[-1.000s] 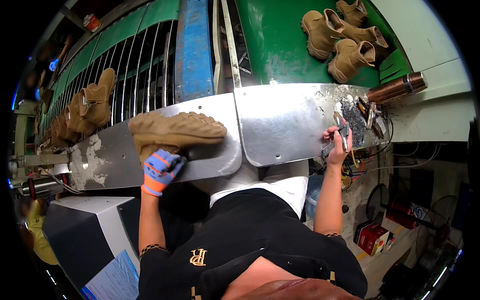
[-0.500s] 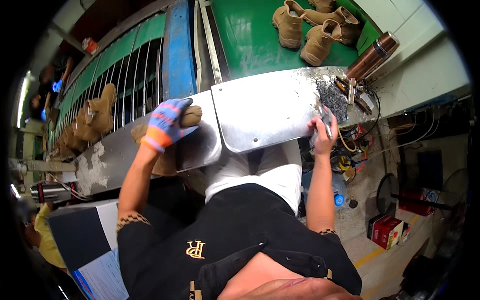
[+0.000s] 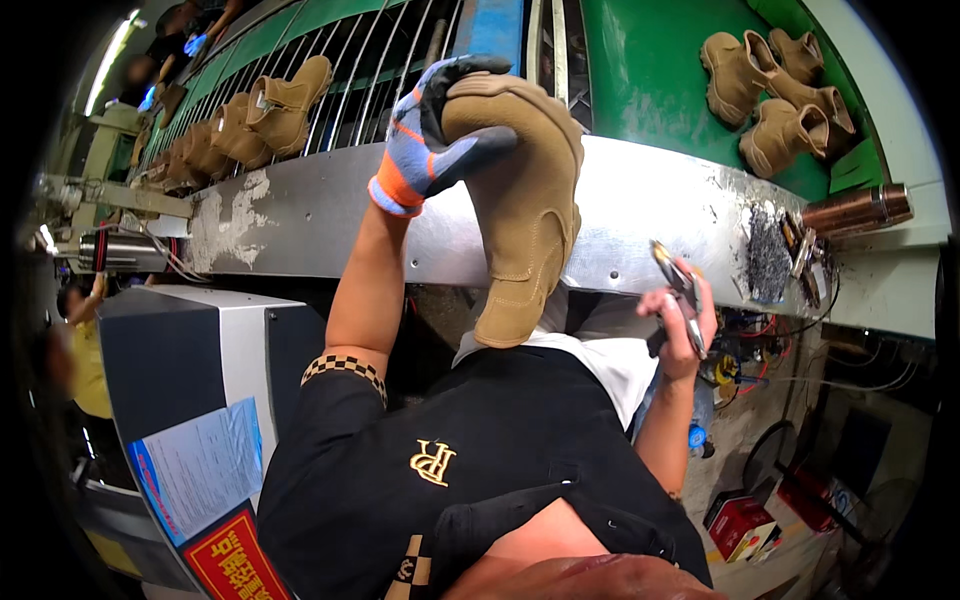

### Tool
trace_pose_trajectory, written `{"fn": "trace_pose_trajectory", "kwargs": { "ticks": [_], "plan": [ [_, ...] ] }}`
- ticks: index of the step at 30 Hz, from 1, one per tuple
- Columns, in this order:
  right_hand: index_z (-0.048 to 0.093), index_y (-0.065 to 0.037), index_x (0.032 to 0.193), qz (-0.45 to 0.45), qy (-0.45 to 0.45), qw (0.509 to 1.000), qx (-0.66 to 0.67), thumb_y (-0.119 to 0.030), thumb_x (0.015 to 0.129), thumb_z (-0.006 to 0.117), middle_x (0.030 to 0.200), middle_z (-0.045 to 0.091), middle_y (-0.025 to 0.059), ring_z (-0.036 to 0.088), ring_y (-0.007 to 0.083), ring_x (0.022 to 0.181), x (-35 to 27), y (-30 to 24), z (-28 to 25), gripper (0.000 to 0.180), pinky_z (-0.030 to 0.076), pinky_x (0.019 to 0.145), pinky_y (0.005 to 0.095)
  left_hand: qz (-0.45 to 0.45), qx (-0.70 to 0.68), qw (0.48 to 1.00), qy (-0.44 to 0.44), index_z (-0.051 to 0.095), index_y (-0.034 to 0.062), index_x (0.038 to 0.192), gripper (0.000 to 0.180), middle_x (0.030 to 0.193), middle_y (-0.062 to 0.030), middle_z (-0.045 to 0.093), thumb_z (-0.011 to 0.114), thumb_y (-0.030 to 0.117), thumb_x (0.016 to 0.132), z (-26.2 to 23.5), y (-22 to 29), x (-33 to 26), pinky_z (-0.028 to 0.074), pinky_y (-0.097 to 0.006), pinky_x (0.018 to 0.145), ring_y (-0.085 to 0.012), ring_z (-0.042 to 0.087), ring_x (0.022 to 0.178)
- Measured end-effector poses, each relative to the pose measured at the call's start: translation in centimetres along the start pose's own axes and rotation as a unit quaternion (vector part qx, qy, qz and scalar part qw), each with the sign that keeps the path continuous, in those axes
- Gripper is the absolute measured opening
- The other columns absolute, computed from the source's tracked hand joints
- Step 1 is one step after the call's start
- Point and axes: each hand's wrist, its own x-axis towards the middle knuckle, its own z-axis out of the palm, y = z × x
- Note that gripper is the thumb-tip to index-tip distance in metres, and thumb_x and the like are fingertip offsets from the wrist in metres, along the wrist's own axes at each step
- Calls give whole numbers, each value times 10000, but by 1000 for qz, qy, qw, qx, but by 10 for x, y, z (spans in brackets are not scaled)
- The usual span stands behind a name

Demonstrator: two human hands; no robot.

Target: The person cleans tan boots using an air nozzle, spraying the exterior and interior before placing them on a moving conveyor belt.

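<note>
Where the view begins at the far left, a blurred person in a yellow top (image 3: 92,372) shows partly behind a dark and white cabinet (image 3: 165,345), which carries a blue-and-white sheet (image 3: 200,462) and a red sign (image 3: 238,560). Above the cabinet runs a long silver bench (image 3: 330,195), and beyond it a row of tan boots (image 3: 285,110) stands on a rack (image 3: 380,75) of metal bars. Near the centre, the wearer's left hand (image 3: 425,140), in a blue and orange glove with dark fingertips, is partly closed on one tan boot (image 3: 530,200), its fingers over the toe end and its thumb across the near side. That boot is held up before the body, toe end at the top, sole toward the right, shaft pointing down toward the lap; whether it touches the bench or the lap cannot be told. Below are a black shirt (image 3: 510,440) and white trousers (image 3: 625,370). Right of the boot, the bare right hand (image 3: 682,342) is near the bench's front edge, fingers bent around a slim metal tool (image 3: 683,287) whose pointed tip aims up and leftward; its exact kind is unclear. Farther right, more tan boots (image 3: 782,135) sit together on a green surface (image 3: 650,90). At the bench's right end, a dark gritty patch (image 3: 768,262) lies near a copper-coloured flask (image 3: 860,210).
</note>
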Motion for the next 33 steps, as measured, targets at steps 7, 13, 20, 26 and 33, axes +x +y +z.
{"fn": "trace_pose_trajectory", "kwargs": {
  "ticks": [7, 13, 20, 26, 33],
  "plan": [
    [446, 108, 1283, -178, -168, 968, -63, -46, 871, 527, 735, 535, 106, 557, 190, 666, 63, -50, 55, 447, 486, 661, 341, -9, 17, 997, -74, 521, -36, 1305, 703, 1218, -113, 614, 817, 183, 705, 21, 4, 27, 461, -320, 977, -173, 585, 1105],
    [568, 43, 1257, -135, -136, 979, -68, -68, 824, 605, 687, 584, 16, 524, 85, 600, 108, -57, 86, 449, 432, 575, 255, -34, -43, 997, -53, 567, -13, 1256, 595, 1150, -83, 647, 835, 108, 738, 7, -18, 38, 459, -301, 972, -151, 587, 1072],
    [446, 75, 1295, -104, -128, 985, -57, -92, 873, 546, 673, 524, 73, 492, 130, 575, 86, 11, 68, 465, 399, 556, 268, -54, -66, 996, -37, 584, -8, 1241, 496, 1146, -80, 652, 758, 139, 801, -20, -54, 43, 465, -300, 958, -156, 599, 1065],
    [440, 53, 1290, -73, -80, 994, -11, -108, 875, 557, 653, 517, 69, 471, 125, 561, 52, 43, 71, 460, 392, 545, 269, -46, -79, 994, -51, 564, -4, 1270, 546, 1154, -98, 650, 730, 240, 810, -27, -76, 46, 457, -311, 968, -183, 601, 1075],
    [451, 27, 1307, -55, -88, 994, 27, -127, 890, 557, 663, 532, 71, 482, 112, 574, 25, 52, 76, 458, 413, 558, 265, -47, -53, 996, -60, 480, -33, 1310, 771, 1177, -136, 627, 667, 513, 799, -34, -86, 49, 495, -362, 945, -228, 615, 1078]
  ]
}}
